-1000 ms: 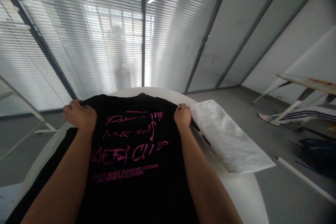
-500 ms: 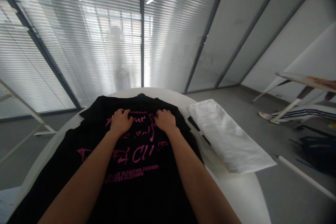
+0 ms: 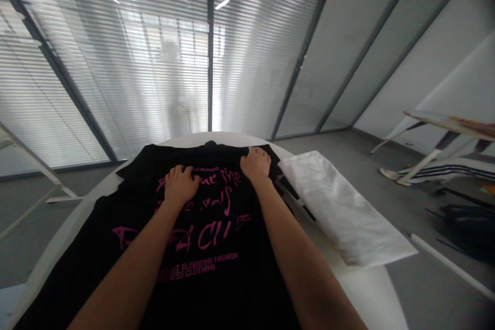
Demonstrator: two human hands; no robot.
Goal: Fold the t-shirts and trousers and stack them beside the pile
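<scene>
Both forearms reach forward, left hand (image 3: 181, 184) and right hand (image 3: 256, 163) palm-down, fingers curled.

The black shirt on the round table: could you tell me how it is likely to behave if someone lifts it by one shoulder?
The black shirt would probably hang floppy, since it drapes over the edge of the round table. It is likely light for its spread, looking like thin cloth. Breakage seems unlikely, with only soft fabric and print visible.

Two hands (image 3: 181, 185), one black shirt (image 3: 216, 289), one white cloth (image 3: 340, 206) (and one round table (image 3: 371, 289)).
</scene>
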